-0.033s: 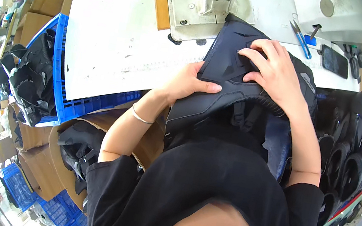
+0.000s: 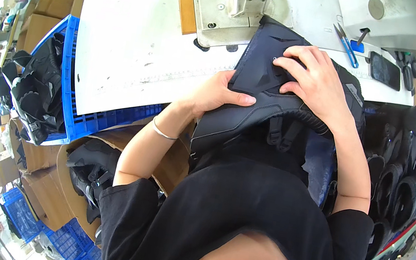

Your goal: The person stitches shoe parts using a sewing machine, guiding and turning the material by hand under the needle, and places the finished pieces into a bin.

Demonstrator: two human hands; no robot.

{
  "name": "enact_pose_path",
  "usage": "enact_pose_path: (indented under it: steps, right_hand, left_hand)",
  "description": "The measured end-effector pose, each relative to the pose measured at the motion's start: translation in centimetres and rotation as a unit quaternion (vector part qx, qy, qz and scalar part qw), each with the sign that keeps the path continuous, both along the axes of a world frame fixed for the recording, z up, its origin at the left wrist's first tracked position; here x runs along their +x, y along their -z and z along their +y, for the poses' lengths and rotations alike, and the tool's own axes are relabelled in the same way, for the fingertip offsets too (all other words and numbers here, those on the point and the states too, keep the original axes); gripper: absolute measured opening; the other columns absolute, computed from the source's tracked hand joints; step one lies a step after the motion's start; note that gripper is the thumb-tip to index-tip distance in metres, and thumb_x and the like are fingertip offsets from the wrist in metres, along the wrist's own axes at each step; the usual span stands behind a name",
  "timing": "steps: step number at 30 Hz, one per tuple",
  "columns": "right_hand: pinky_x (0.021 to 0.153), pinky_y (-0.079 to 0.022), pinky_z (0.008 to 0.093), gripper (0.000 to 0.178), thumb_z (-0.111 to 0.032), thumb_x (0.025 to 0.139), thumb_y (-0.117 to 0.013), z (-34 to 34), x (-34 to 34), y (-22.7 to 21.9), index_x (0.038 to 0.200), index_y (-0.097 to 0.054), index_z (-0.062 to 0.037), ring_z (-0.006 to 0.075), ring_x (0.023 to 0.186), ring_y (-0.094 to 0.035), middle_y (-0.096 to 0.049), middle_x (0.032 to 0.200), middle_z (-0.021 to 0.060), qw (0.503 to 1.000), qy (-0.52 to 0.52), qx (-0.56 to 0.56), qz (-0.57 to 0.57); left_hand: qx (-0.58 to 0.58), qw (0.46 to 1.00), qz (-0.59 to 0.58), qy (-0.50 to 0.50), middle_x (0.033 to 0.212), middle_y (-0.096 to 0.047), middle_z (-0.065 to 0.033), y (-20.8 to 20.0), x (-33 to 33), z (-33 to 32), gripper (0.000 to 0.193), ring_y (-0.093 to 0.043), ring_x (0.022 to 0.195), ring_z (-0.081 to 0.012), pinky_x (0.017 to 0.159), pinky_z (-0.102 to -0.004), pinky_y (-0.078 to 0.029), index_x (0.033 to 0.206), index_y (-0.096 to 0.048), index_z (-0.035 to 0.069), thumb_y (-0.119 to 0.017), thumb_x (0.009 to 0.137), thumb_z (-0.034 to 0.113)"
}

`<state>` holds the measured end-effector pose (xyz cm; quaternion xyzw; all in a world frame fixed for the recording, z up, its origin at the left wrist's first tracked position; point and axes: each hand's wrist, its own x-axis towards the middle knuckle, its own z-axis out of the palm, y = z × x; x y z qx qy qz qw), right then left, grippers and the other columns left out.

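Note:
A black stitched piece (image 2: 263,57) with moulded-looking panels, a small grey label and dangling straps, bag-like in shape, lies over the table's near edge and against my front. Its far tip reaches the sewing machine's metal plate. My left hand (image 2: 219,93) clamps the left edge, thumb on top and the other fingers hidden underneath. On the upper side, my right hand (image 2: 316,84) is curled over the piece, fingers bent and thumb tucked toward them, gripping the material. A thin bracelet (image 2: 163,131) circles my left wrist.
The sewing machine (image 2: 247,0) stands at the far side of the white table (image 2: 123,46). Blue thread snips (image 2: 347,46) and a black phone (image 2: 385,70) lie to the right. A blue crate (image 2: 68,72) of black pieces stands left. Stacked black pieces (image 2: 399,160) are at right.

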<state>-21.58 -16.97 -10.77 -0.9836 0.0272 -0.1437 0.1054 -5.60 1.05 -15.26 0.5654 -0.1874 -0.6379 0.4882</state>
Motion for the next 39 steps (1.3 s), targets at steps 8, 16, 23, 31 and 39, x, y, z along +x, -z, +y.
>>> enact_pose_path:
  steps: [8, 16, 23, 31, 39]
  right_hand:
    - [0.089, -0.043, 0.0375, 0.056, -0.029, 0.065, -0.075, 3.6, 0.6, 0.1, 0.116, -0.059, -0.0118, 0.0231, 0.108, -0.054, -0.056, 0.115, 0.0041, 0.999, 0.015, 0.017, -0.028]
    - [0.072, -0.054, 0.0301, 0.033, -0.021, 0.077, -0.071, 1.2, 0.7, 1.0, 0.103, -0.066, -0.0006, 0.0172, 0.085, -0.067, -0.068, 0.104, 0.0070, 0.974, -0.063, -0.089, -0.200]
    - [0.096, -0.043, 0.0394, 0.038, -0.026, 0.077, -0.071, 1.7, -3.2, -0.6, 0.111, -0.064, -0.0113, 0.0234, 0.108, -0.059, -0.064, 0.116, 0.0051, 0.995, 0.010, 0.000, -0.103]
    - [0.099, -0.037, 0.0301, 0.047, -0.025, 0.092, -0.061, -1.6, -11.1, 2.5, 0.133, -0.049, -0.0055, 0.0182, 0.114, -0.049, -0.053, 0.128, 0.0101, 0.800, 0.394, 0.410, -0.190]
    - [0.102, -0.035, 0.0276, 0.043, -0.012, 0.089, -0.058, -2.7, -9.9, 0.0, 0.130, -0.052, 0.0000, 0.0158, 0.117, -0.050, -0.053, 0.131, 0.0084, 0.783, 0.263, 0.471, -0.311]
  left_hand:
    - [-0.039, 0.998, 0.041, 0.007, 0.100, -0.066, -0.0060, 1.1, -0.3, -0.1, 0.041, -0.063, 0.086, -0.0113, 0.079, -0.0255, -0.052, 0.113, -0.059, 0.001, -0.076, 0.076, 0.007]
    - [-0.062, 0.997, 0.044, -0.029, 0.096, -0.067, -0.0039, 1.2, -1.2, -0.1, 0.031, -0.063, 0.085, -0.0097, 0.077, -0.0251, -0.052, 0.109, -0.061, 0.002, -0.070, 0.079, 0.002]
    - [-0.106, 0.979, 0.166, -0.050, 0.107, -0.065, -0.0104, 2.0, 0.1, -0.4, 0.036, -0.064, 0.092, -0.0156, 0.083, -0.0281, -0.053, 0.118, -0.056, -0.001, -0.060, 0.083, -0.001]
    - [-0.110, 0.924, 0.362, -0.048, 0.117, -0.060, -0.0141, 0.6, 1.2, -2.2, 0.044, -0.061, 0.103, -0.0201, 0.091, -0.0338, -0.051, 0.123, -0.050, -0.005, -0.059, 0.091, 0.023]
    - [-0.164, 0.922, 0.347, 0.052, 0.125, -0.056, -0.0110, 0.7, 1.2, -2.3, 0.056, -0.057, 0.112, -0.0215, 0.096, -0.0365, -0.047, 0.135, -0.039, 0.000, -0.062, 0.091, 0.025]
